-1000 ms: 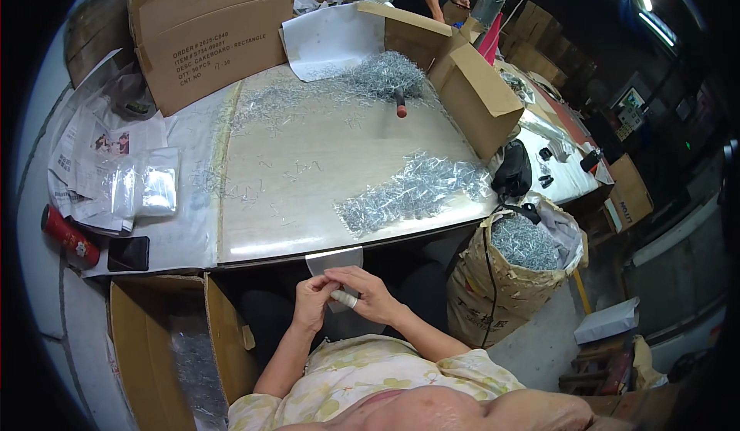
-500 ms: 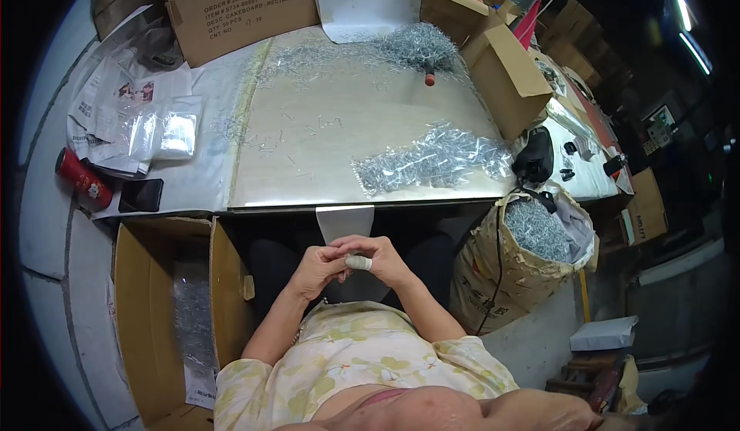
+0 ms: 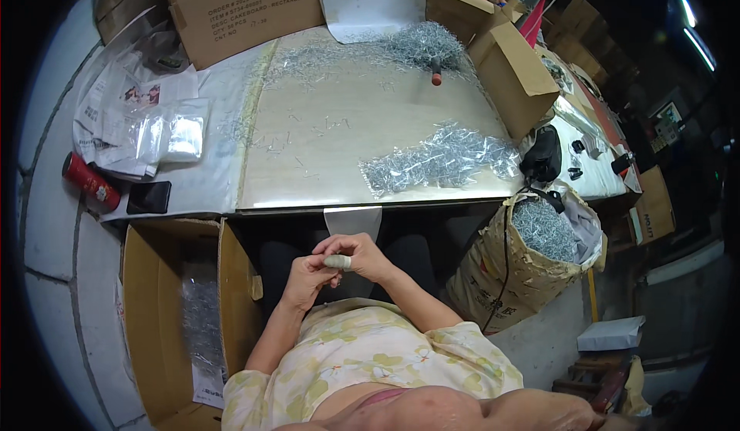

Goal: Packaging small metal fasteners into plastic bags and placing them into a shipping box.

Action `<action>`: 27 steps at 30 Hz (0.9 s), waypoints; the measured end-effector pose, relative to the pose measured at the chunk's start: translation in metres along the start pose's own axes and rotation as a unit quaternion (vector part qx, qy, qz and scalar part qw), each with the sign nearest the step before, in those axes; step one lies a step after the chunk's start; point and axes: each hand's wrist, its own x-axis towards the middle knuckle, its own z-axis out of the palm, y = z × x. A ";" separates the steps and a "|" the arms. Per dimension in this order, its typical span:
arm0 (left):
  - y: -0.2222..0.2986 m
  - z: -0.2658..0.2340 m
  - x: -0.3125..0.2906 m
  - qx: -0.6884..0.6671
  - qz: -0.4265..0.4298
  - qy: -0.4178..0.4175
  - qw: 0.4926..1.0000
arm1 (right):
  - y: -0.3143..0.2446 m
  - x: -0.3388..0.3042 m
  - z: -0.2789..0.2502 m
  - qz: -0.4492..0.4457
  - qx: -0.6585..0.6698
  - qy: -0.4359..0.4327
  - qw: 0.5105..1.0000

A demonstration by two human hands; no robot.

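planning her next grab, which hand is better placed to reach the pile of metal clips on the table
Probably the right hand. Both hands meet below the table edge, but the pile of metal clips lies to the right of centre, on that hand's side. The left hand sits lower and further from it.

metal pile (image 3: 439, 161) on table (image 3: 347, 123), sack (image 3: 532, 254) right, box (image 3: 177, 315) left

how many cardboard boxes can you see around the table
4: one large closed box at the table's far left, two open boxes far right, one open box on the floor near left. Others may be hidden.
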 end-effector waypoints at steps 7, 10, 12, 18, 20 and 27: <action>0.023 -0.031 -0.022 0.091 0.105 0.126 0.982 | 0.006 0.047 0.024 0.015 0.024 -0.040 0.999; 0.027 -0.041 -0.033 0.085 0.138 0.165 0.973 | 0.006 0.063 0.032 0.023 -0.002 -0.066 0.998; 0.033 -0.038 -0.043 0.054 0.160 0.198 0.965 | 0.009 0.071 0.039 0.013 -0.021 -0.079 0.997; 0.021 -0.045 -0.063 0.015 0.181 0.237 0.954 | 0.012 0.070 0.063 -0.060 -0.090 -0.145 0.984; 0.016 -0.047 -0.063 -0.001 0.169 0.233 0.958 | 0.011 0.059 0.060 -0.026 -0.071 -0.147 0.986; 0.007 -0.021 -0.020 0.059 0.192 0.229 0.952 | 0.017 0.024 0.020 -0.017 -0.097 -0.048 0.994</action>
